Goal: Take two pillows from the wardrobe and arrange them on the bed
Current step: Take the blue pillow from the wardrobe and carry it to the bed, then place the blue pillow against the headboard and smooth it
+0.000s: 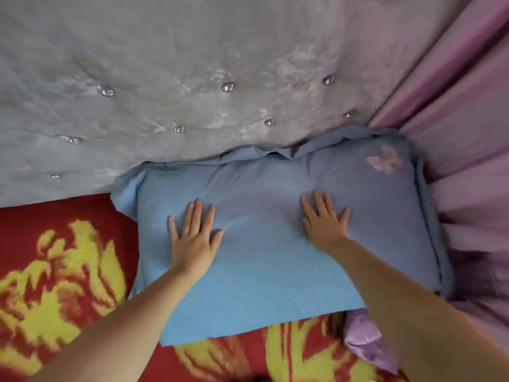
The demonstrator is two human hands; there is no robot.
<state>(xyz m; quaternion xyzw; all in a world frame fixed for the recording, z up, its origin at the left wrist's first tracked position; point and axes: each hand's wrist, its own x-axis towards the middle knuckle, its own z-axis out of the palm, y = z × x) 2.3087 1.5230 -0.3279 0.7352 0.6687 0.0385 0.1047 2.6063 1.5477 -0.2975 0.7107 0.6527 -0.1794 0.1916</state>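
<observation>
Both hands, left (192,238) and right (325,224), flat on unlabelled blue pillow (270,260).

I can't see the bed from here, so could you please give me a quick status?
Left hand and right hand open, flat on blue pillow. Pillow against grey headboard. Second pillow not visible. Nothing in the way.
</observation>
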